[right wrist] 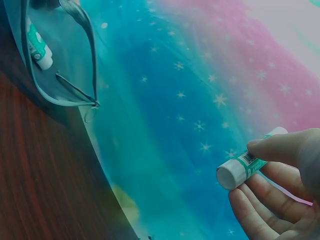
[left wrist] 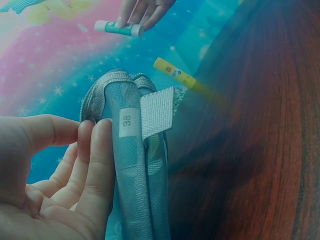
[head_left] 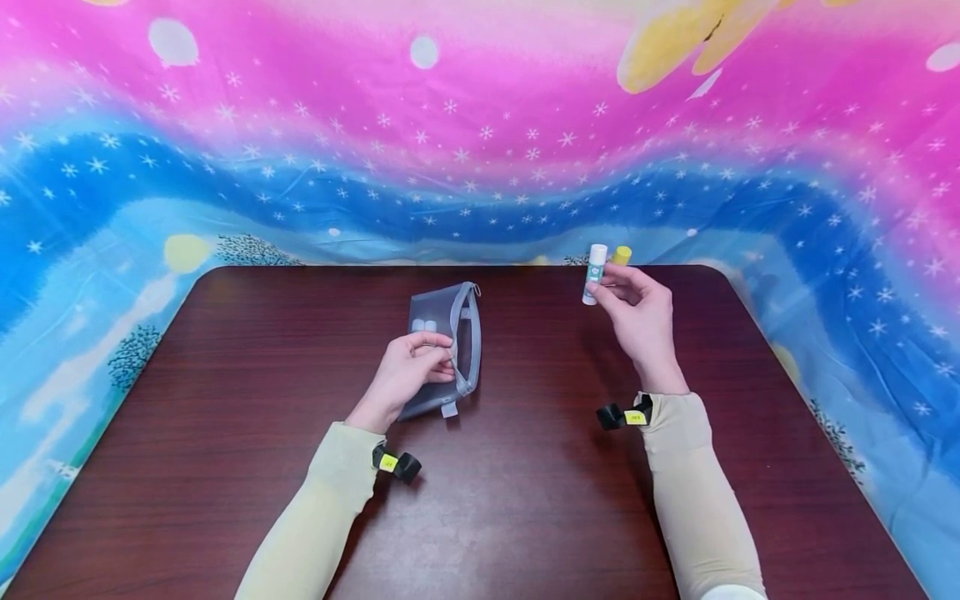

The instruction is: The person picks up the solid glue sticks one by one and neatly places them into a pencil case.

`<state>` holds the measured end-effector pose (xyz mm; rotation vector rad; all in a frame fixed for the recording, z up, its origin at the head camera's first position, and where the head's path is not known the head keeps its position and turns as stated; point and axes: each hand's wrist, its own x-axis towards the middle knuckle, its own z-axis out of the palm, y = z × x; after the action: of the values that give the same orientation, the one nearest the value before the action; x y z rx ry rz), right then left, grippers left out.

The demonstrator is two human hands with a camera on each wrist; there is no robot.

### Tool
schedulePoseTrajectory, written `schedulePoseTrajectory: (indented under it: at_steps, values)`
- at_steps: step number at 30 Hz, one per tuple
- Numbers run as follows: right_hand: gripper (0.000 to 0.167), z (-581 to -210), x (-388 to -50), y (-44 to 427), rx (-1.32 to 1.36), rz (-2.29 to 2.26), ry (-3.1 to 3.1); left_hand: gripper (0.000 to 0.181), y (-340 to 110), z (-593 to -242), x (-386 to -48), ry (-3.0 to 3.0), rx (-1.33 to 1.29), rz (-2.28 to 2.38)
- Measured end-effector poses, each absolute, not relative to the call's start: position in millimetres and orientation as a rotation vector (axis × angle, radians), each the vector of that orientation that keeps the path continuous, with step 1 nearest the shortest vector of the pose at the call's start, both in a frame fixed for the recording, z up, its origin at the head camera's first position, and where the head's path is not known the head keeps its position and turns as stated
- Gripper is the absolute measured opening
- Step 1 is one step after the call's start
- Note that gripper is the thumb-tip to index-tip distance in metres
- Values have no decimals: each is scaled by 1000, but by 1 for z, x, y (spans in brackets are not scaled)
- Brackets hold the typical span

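A grey zippered mesh pouch (head_left: 437, 302) lies on the table with its mouth gaping to the right. My left hand (head_left: 405, 371) pinches the near rim of that mouth between thumb and fingers. Inside the pouch, white ends (head_left: 424, 325) show through the mesh, and the right wrist view shows a green-and-white glue stick (right wrist: 40, 47) in it. To the right, above the table, my right hand (head_left: 647, 321) holds another green-labelled white glue stick (head_left: 595, 275) between thumb and fingers. Behind those fingers stands a yellow glue stick (left wrist: 175, 73), partly hidden in the head view.
The dark wooden table (head_left: 525, 500) ends at a straight far edge. A printed pink and blue cloth (head_left: 480, 167) hangs behind it and round the sides. A small white tag (head_left: 449, 410) sticks out from the pouch's near end.
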<state>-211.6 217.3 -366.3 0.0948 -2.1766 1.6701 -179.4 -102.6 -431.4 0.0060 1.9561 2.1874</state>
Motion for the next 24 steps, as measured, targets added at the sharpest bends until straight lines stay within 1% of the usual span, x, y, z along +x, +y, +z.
schedulePoseTrajectory:
  at_steps: [2,6,13,16,24]
  values:
    - [36,-375,-217,218,100,1655,-2193,22,-103,-431,-179,1956,8,2186]
    - [37,-376,-217,212,104,1663,-2237,21,-102,-431,-179,1959,8,2183]
    - [35,-356,-200,194,136,1654,-2314,21,-102,-430,-179,1968,11,2176]
    - [34,-354,-197,189,169,1645,-2334,22,-102,-430,-178,1977,14,2168]
    - [36,-383,-215,192,194,1668,-2326,21,-102,-432,-179,1973,14,2169]
